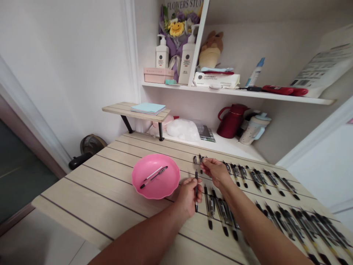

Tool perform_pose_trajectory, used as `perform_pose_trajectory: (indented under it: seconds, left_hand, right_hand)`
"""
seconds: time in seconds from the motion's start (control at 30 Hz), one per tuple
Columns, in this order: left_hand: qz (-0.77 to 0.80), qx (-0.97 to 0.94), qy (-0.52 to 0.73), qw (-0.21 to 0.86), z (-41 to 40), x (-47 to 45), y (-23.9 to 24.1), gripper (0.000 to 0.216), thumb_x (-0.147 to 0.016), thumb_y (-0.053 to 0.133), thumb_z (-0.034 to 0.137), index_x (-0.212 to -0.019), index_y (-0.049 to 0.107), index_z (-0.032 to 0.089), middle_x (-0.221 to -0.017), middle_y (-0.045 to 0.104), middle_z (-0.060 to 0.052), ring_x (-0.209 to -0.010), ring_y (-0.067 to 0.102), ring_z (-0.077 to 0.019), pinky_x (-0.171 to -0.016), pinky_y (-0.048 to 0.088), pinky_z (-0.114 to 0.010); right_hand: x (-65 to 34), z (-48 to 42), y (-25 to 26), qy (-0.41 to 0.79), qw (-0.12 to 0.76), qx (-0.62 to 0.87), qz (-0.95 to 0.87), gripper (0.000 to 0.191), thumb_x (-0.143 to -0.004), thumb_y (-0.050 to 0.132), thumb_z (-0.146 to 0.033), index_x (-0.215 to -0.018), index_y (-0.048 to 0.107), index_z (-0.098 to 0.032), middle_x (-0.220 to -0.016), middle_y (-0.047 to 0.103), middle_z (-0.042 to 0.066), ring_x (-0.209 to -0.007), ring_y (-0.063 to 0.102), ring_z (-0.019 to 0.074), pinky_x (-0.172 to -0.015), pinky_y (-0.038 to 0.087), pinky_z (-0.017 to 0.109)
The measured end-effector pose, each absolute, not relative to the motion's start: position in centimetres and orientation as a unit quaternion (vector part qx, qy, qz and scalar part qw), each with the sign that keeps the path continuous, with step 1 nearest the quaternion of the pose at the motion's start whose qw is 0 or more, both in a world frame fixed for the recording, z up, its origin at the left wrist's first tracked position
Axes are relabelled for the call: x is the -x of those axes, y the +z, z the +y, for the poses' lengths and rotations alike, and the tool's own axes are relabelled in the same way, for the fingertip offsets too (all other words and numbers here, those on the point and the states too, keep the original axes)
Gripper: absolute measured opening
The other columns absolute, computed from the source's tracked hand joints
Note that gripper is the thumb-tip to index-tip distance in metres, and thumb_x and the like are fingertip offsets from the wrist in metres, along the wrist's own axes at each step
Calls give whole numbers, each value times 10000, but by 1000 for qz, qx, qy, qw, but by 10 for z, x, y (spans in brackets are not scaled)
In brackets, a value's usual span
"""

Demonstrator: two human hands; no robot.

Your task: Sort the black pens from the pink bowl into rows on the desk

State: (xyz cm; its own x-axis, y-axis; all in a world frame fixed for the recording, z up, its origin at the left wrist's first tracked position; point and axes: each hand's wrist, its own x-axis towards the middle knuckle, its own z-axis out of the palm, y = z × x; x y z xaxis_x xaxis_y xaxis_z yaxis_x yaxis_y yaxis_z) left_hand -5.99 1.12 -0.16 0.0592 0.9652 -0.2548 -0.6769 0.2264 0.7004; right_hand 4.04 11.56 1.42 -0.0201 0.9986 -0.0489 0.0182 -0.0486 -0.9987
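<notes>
My left hand (188, 194) is closed around a black pen (196, 191), held upright just right of a pink bowl (143, 167). My right hand (214, 170) pinches a small dark pen cap (201, 159) just above the pen's tip. Inside the bowl lie a white pen (153, 173) and a dark pen (154, 176). Several black pens (220, 211) lie in rows on the wooden table (104, 184) to the right of my hands.
A small wooden riser (136, 111) with a blue notebook stands at the table's back left. Behind are shelves with lotion bottles, a red jug (232, 119), a cup and a plastic bag. A fan (91, 145) sits on the floor at left.
</notes>
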Motion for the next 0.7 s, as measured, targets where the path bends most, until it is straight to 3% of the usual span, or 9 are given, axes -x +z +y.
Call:
perform_pose_trajectory:
  seconds: [0.23,0.37,0.5,0.7]
  left_hand:
    - [363,-191,597,689,13,59,-3,259,-703,547,352,-856,518,144,-546,483,31,-370,358,-45,-391,205,-184]
    - [360,-192,599,689,13,59,-4,273,-690,559,368,-846,511,149,-544,483,35,-366,355,-44,-389,206,-183]
    - [357,-182,602,691,14,58,-5,274,-686,558,372,-841,510,151,-548,487,33,-369,362,-47,-389,205,-185]
    - [350,-172,605,694,14,57,-6,283,-665,573,374,-828,517,150,-540,491,32,-367,368,-50,-391,211,-188]
  right_hand:
    - [-45,133,2,370,382,592,-605,153,-625,578,-275,-709,615,-151,-468,590,-3,-420,525,117,-430,391,222]
    - [-37,136,7,259,289,619,-683,171,-599,549,-153,-730,658,-160,-571,652,26,-595,611,153,-570,426,219]
    - [-27,135,13,147,199,631,-735,163,-647,531,-149,-731,667,-181,-778,688,78,-828,616,196,-706,408,244]
    - [-19,130,15,41,106,638,-761,165,-755,478,-195,-791,639,-183,-829,666,123,-823,613,227,-682,396,304]
